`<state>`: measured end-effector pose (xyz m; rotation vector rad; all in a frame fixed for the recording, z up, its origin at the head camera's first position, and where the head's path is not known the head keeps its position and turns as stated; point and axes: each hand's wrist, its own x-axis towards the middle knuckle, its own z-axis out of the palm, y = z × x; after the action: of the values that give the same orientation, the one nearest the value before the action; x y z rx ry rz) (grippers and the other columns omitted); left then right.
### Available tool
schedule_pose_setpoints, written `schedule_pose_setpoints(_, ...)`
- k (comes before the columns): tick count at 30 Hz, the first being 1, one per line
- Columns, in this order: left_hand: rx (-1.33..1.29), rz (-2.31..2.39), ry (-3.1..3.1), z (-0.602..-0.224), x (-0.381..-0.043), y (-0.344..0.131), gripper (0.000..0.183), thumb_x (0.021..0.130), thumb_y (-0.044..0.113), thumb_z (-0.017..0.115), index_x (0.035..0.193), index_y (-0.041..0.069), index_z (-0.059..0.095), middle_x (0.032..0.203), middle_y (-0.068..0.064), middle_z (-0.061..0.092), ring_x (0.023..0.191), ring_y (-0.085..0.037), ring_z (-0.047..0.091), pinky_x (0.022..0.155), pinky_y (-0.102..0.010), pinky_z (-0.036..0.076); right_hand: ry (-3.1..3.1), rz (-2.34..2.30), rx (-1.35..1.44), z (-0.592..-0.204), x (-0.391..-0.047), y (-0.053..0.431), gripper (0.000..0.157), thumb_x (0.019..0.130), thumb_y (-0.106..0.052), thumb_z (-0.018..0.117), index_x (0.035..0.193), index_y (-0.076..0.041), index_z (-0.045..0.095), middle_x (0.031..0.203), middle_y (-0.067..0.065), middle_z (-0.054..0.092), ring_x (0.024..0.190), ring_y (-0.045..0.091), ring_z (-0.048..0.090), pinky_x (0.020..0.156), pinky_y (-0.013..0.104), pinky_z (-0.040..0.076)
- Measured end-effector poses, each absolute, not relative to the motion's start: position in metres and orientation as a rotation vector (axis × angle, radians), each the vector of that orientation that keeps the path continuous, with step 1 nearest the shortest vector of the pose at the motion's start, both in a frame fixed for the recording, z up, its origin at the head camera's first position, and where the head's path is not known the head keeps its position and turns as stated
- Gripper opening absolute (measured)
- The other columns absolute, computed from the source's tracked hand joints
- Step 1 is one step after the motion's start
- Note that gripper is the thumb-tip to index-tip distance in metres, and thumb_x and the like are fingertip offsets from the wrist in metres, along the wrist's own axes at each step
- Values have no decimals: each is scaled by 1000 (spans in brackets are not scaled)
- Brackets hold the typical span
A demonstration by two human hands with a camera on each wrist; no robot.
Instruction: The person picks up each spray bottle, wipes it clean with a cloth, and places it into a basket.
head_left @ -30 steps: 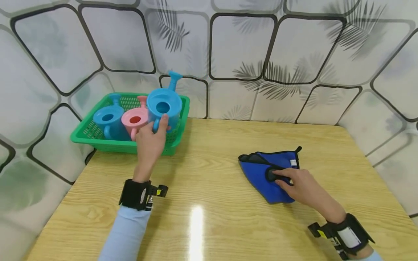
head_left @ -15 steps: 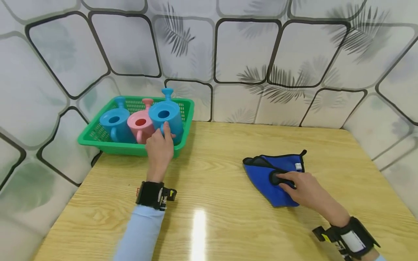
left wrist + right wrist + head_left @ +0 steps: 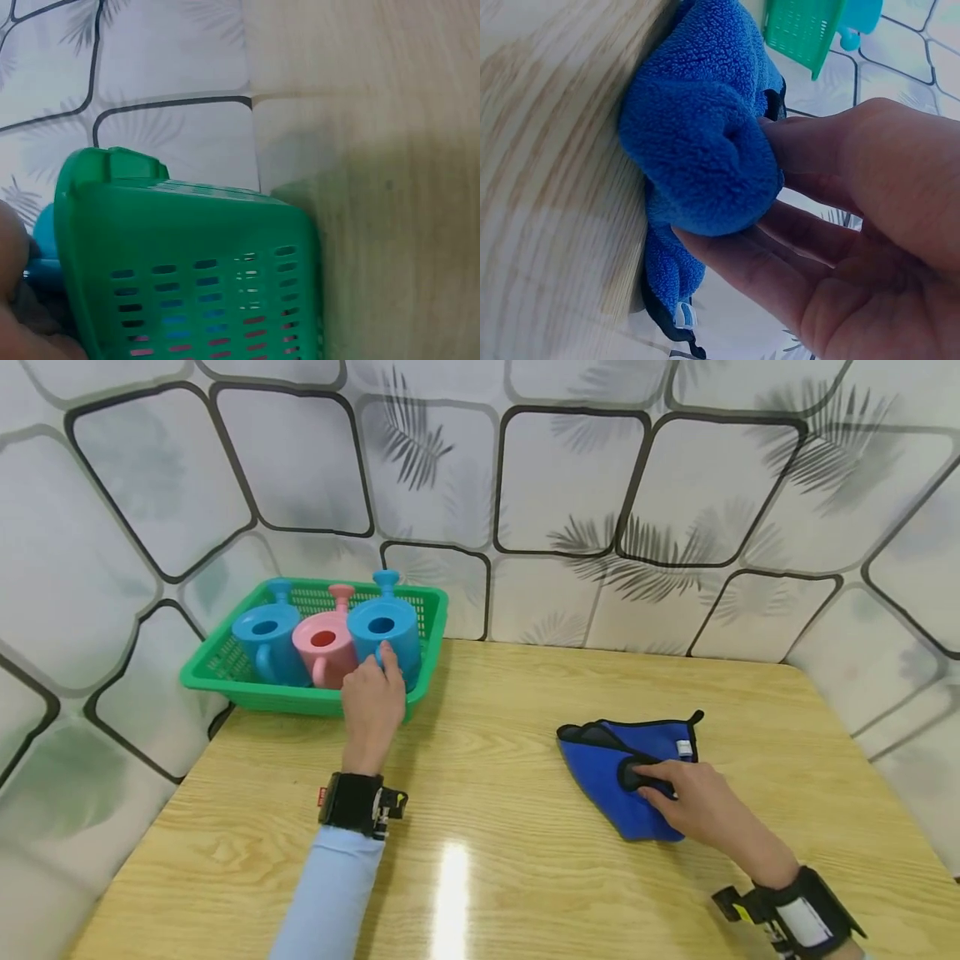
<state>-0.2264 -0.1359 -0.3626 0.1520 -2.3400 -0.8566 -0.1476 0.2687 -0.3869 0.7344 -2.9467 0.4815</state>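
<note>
A green plastic basket (image 3: 270, 697) at the back left holds two blue toy watering cans and a pink one (image 3: 324, 647). My left hand (image 3: 372, 702) reaches over the basket's front rim and grips the handle of the right-hand blue watering can (image 3: 386, 614), which sits inside with its spout toward the wall. The other blue watering can (image 3: 264, 631) stands at the left end. On the right, my right hand (image 3: 701, 797) pinches a bunched part of a blue terry cloth (image 3: 611, 785) with black edging. Its fingers and thumb curl round the fold in the right wrist view.
The wood-grain table (image 3: 495, 810) stretches between basket and cloth. A patterned wall (image 3: 570, 477) stands right behind, with side panels at left and right. Each wrist wears a black strap with a small camera.
The right-hand blue watering can has come down into the basket beside the pink one, my left hand lowering with it. My right hand stays on the cloth. The head view has shifted slightly.
</note>
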Motion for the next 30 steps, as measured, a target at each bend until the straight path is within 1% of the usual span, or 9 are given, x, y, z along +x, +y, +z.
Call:
schedule_pose_setpoints(1,158,-803,-2354,-362,-226,-136,60,107,29,31,59,-1,52,50,-16,51,44,-33,52,41,-39,37,-2946,482,735,-387,-148,268,30,83,-9,74,111,0,72,96,19,74,39,5,28,40,24,30)
schedule_pose_setpoints(4,198,-661,-2394,-362,-223,-139,60,107,29,32,55,2,45,47,-15,43,44,-35,49,54,-48,39,-2946,479,736,-387,-149,265,29,83,-8,74,111,0,72,95,19,74,39,5,29,40,24,30)
schedule_pose_setpoints(8,215,-600,-2455,-363,-218,-143,59,106,31,33,56,4,46,48,-15,48,52,-38,53,76,-58,38,-2952,479,729,-385,-147,264,28,83,-7,74,110,1,73,95,20,74,42,6,33,40,24,30)
schedule_pose_setpoints(9,207,-615,-2464,-364,-217,-144,58,106,31,33,57,3,47,48,-15,49,54,-38,54,78,-58,38,-2955,476,727,-384,-147,264,28,83,-7,74,110,1,73,96,21,74,43,7,35,41,25,31)
schedule_pose_setpoints(20,203,-534,-2647,-361,-219,-149,57,107,30,29,63,0,50,52,-19,52,62,-43,58,79,-61,37,-2971,471,708,-387,-147,264,29,83,-9,74,111,1,72,97,22,74,46,7,40,42,26,33)
schedule_pose_setpoints(24,227,-526,-2734,-358,-221,-150,58,107,30,26,66,-1,51,57,-21,55,70,-46,59,79,-61,37,-2944,480,711,-387,-148,265,29,82,-7,74,110,1,73,98,23,73,46,8,41,42,27,34)
schedule_pose_setpoints(26,228,-527,-2773,-357,-221,-150,58,107,29,24,66,-2,52,60,-22,56,75,-47,59,81,-62,36,-2924,474,720,-389,-148,266,29,82,-6,74,110,1,73,98,23,73,51,11,51,45,27,37)
schedule_pose_setpoints(28,223,-513,-2801,-357,-221,-151,57,106,27,24,66,-2,52,63,-23,58,78,-48,58,82,-63,37,-2916,483,730,-391,-149,266,29,83,-5,74,110,2,72,99,24,73,56,13,56,46,28,40)
schedule_pose_setpoints(30,218,-488,-2816,-357,-221,-153,56,106,25,25,67,-4,54,66,-25,59,79,-49,57,82,-64,38,-2907,504,741,-393,-150,266,29,83,-4,73,112,3,71,101,24,72,56,13,58,46,28,41)
